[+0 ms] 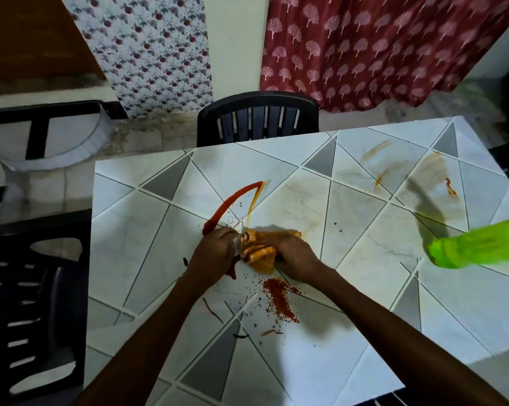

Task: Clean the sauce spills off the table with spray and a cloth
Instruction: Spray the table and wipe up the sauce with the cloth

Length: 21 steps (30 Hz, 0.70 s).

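Mid-wipe: fingers of left hand and right hand clutch the cloth.
Next, likely the sauce streak just beyond the left fingers.

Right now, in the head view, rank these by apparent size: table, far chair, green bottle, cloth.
1. table
2. far chair, only its back showing
3. green bottle, blurred and cut off by the frame edge, so its rank against the chair is unsure
4. cloth, bunched up
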{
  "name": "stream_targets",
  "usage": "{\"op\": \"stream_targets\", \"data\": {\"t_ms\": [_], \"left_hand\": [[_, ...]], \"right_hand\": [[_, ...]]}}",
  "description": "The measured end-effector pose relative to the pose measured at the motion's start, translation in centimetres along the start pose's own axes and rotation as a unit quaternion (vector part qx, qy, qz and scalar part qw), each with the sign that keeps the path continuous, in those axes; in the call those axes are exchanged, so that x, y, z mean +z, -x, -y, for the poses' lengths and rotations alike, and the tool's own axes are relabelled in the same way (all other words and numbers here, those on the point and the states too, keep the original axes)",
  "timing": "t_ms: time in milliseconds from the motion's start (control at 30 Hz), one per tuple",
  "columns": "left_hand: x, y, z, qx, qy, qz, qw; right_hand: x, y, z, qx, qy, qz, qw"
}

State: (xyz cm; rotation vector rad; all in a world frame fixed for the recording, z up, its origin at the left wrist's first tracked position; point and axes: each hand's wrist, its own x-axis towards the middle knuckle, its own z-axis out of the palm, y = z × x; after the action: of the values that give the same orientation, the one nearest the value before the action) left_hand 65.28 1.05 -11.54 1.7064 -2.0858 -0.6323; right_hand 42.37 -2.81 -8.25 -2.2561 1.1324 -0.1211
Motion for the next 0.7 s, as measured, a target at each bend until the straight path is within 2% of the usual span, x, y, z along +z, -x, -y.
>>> {"op": "stream_targets", "data": {"t_ms": [133,267,367,467,567,633,700], "left_hand": [[-0.4,0.1,0.1,-0.025,0.011,-0.025,0.999],[-1.1,0.2,0.8,-0.056,0.012,-0.052,0.997],[-2.1,0.7,1.7,-0.110,-0.014,-0.079,0.991],[-3.2,1.4,2.9,-0.188,-0.053,-0.091,0.977],[-3.8,2.6,4.0,-0.230,-0.068,-0.074,0.968],[-4.1,3.6,4.7,-0.232,-0.075,-0.051,0.968],[-4.1,4.6,5.8,-0.212,-0.084,-0.019,0.973]], "right_hand": [[-2.7,-0.2,-0.2,0.023,0.001,0.005,1.000],[-7.5,-2.1,-0.7,0.071,-0.016,-0.090,0.993],[-9.4,-4.5,-0.9,0.119,-0.023,-0.160,0.980],[-8.6,-8.4,-1.3,0.165,0.005,-0.194,0.967],[-6.2,-11.0,-0.8,0.176,-0.012,-0.150,0.973],[-3.9,-11.6,0.1,0.168,-0.027,-0.108,0.979],[-1.7,-11.2,1.1,0.143,-0.019,-0.103,0.984]]}}
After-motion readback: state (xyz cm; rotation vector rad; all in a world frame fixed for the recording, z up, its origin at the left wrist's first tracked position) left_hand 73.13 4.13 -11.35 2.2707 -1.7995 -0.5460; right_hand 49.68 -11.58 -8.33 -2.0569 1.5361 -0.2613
